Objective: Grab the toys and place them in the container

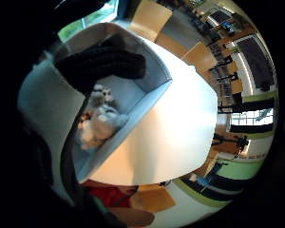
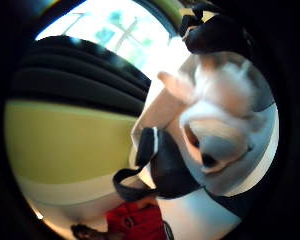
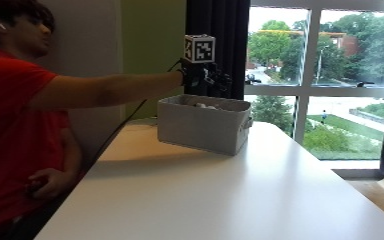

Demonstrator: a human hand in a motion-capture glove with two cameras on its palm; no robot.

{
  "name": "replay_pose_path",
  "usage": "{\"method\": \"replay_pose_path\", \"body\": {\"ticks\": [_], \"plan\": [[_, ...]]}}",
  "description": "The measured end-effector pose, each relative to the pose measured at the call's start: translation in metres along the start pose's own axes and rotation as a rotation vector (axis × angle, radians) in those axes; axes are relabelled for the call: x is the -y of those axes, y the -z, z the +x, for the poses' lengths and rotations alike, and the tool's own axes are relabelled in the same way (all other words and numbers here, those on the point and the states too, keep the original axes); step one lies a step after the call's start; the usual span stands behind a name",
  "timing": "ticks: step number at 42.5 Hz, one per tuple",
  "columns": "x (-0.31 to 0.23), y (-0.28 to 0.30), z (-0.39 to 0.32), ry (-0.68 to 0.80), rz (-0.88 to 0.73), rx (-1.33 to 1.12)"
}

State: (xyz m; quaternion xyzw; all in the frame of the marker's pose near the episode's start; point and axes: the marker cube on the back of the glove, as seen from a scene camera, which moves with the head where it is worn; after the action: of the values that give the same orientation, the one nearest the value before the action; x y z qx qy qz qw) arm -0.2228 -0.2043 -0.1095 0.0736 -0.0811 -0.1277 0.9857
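Hovering above the container (image 3: pixel 204 124), the gloved right hand (image 3: pixel 202 75) shows dark fingers (image 1: pixel 104 64) curled over the opening — whether they pinch anything, I cannot tell. Directly beneath them a pale plush toy (image 1: pixel 100 121) lies inside the container, which stands on the white desk (image 3: pixel 245 195). No legible writing shows.

Outside camera sits at the white table's (image 3: pixel 245 195) near end, facing the window, person at its left. Both palm cameras hover close above the grey fabric bin (image 3: pixel 202 125), looking down into it (image 1: pixel 133 95); they share its pale plush toys (image 1: pixel 99 121).
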Motion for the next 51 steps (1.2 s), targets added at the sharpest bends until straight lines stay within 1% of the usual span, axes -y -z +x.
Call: {"method": "replay_pose_path", "body": {"ticks": [6, 13, 20, 25, 32, 37, 46, 51], "plan": [[-0.011, 0.002, 0.019, -0.003, -0.013, 0.000], [-0.029, 0.004, 0.043, -0.021, 0.049, -0.055], [-0.061, -0.010, 0.080, -0.045, -0.008, -0.022], [-0.086, -0.020, 0.113, -0.038, -0.021, -0.070], [-0.118, -0.037, 0.147, -0.110, -0.073, -0.069], [-0.142, -0.050, 0.174, -0.143, -0.083, -0.096], [-0.168, -0.068, 0.218, -0.282, -0.100, -0.122], [-0.183, -0.067, 0.233, -0.299, -0.093, -0.092]]}}
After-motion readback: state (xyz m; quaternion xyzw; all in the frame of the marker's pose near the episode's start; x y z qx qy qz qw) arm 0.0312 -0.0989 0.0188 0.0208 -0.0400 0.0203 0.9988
